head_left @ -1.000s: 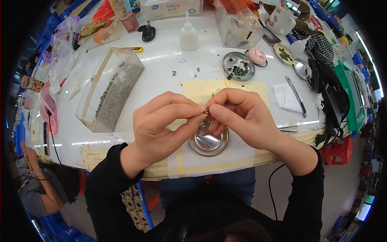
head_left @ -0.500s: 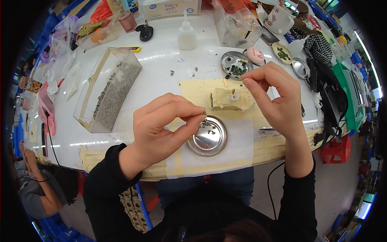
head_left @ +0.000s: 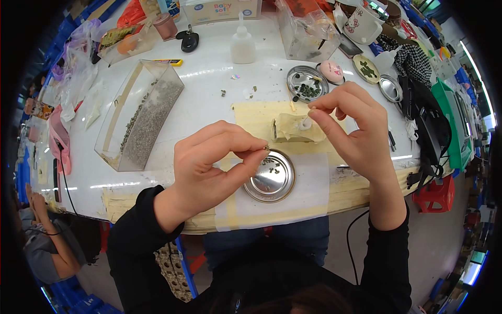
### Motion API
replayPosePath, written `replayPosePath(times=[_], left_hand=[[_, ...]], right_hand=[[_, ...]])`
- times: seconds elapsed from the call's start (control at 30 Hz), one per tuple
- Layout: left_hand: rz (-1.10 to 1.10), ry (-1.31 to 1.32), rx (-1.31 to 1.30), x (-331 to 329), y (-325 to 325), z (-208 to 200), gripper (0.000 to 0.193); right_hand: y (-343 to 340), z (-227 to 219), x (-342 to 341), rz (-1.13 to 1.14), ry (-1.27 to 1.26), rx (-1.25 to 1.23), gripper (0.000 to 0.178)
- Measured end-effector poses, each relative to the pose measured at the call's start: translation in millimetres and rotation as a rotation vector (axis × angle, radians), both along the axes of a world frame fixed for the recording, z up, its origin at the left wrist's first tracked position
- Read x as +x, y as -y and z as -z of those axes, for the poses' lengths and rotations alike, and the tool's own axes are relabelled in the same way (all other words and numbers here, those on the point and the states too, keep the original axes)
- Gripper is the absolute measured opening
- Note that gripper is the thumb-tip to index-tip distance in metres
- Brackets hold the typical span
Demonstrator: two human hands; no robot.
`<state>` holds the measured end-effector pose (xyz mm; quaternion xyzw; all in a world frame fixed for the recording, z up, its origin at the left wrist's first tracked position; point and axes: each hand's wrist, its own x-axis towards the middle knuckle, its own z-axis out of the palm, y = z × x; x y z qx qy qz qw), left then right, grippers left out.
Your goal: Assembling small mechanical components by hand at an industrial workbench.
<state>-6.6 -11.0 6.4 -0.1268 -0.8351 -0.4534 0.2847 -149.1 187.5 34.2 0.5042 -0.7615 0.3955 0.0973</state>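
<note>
My left hand [head_left: 212, 167] is closed in a pinch on a tiny dark greenish piece [head_left: 267, 148], its kind too small to tell. Below those fingertips lies a round shiny metal dish [head_left: 267, 186] with several small dark green bits in it. My right hand [head_left: 358, 138] pinches the top of a thin stick above a small white cup [head_left: 304, 125]. This cup sits in a block wrapped in cream tape [head_left: 288, 128]. Behind it is another round metal dish [head_left: 320, 96], holding several dark pieces.
To the left stands a clear box [head_left: 156, 123] of small grey-green pieces. A white squeeze bottle [head_left: 242, 47], black key fob [head_left: 189, 42] and clear bin [head_left: 306, 39] are farther back. At the right are a cream dish of green pieces [head_left: 366, 70] and a green tray [head_left: 451, 128].
My right hand has moved slightly left and down and taken hold of the stick standing in the white cup. My left hand keeps its pinch, almost still.
</note>
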Motion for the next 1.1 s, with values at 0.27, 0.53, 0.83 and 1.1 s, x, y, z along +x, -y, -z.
replayPosePath(times=[0.27, 0.53, 0.83, 1.1], left_hand=[[0.082, 0.094, 0.091, 1, -2, 2, 0.018], [0.145, 0.17, 0.181, 0, -2, 6, 0.013], [0.17, 0.225, 0.218, 3, -2, 4, 0.017], [0.174, 0.23, 0.222, 3, -2, 5, 0.018]], right_hand=[[3, 8, 10, -0.287, 0.221, -0.345, 0.01], [3, 16, 29, -0.419, 0.394, -0.2, 0.012], [4, 18, 30, -0.439, 0.347, -0.166, 0.009], [4, 16, 30, -0.415, 0.312, -0.156, 0.007]])
